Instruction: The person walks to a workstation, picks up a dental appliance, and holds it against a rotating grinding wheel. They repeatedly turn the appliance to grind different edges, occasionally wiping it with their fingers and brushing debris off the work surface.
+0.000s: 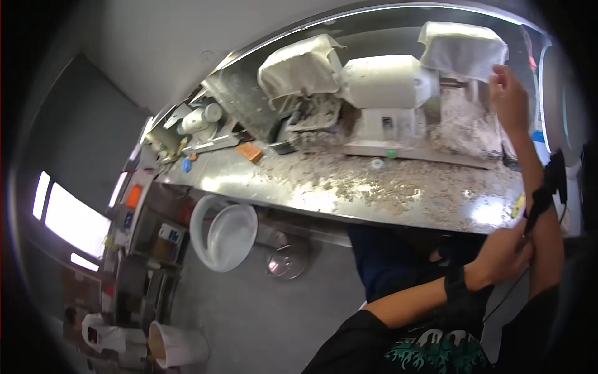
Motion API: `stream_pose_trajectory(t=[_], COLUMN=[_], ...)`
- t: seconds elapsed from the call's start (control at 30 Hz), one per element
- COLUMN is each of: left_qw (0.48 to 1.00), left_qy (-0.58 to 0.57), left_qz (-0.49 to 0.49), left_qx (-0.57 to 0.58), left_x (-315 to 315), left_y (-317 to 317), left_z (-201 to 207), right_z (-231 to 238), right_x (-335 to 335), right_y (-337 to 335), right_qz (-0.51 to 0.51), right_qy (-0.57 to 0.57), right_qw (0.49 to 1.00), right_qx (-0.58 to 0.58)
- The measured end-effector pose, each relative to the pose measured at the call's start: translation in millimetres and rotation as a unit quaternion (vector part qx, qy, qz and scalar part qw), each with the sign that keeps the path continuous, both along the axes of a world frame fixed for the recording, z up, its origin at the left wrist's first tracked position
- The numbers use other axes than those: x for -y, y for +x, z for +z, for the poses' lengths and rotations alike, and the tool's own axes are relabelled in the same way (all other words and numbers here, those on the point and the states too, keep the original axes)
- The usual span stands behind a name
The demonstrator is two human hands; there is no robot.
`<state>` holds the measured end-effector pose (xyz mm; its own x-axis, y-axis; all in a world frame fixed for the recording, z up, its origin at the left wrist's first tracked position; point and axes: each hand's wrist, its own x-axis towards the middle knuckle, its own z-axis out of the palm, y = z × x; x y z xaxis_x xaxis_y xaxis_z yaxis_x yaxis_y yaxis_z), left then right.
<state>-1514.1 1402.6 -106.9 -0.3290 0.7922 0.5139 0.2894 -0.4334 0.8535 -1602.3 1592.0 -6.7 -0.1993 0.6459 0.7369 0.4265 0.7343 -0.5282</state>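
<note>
My right arm is raised at the right, and my right hand (509, 96), fingers loosely curled with nothing seen in them, overlaps the edge of a white cloth (464, 50). Whether it touches the cloth I cannot tell. A black strap (543, 198) goes round my right forearm. My left hand (503, 257) reaches across to that forearm, its fingers closed at the strap's lower end. Behind the bench edge stands a white motor-driven machine (389, 81), which looks like a bench polisher. Another white cloth (302, 67) covers its left side.
Grey-brown fluffy debris covers much of the metal bench (230, 177). An orange block (249, 153) and a smaller white machine (200, 119) are at its left. Below are a translucent basin (232, 237) and a bucket (187, 346). A person (112, 333) is at the lower left.
</note>
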Motion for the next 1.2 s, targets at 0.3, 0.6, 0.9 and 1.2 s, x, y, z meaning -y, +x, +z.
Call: stream_pose_trajectory(t=[0.3,0.6,0.9,1.2], left_qw=[0.979,0.99,0.979,0.986], left_qy=[-0.153,-0.118,-0.146,-0.068], left_qz=[0.029,-0.062,0.07,-0.139], left_qx=[0.131,-0.039,-0.119,-0.068], left_x=[6,35,13,-14], left_y=[-57,-19,-36,-22], left_z=[64,56,12,-26], right_z=[-63,-42,6,1], right_x=[36,11,15,85], right_y=[-46,-21,0,-28], right_qz=[-0.142,-0.1,0.149,0.342], right_qy=[0.396,0.178,-0.215,-0.084], right_qw=[0.849,0.912,0.96,0.935], right_qx=[0.318,0.355,-0.098,0.037])
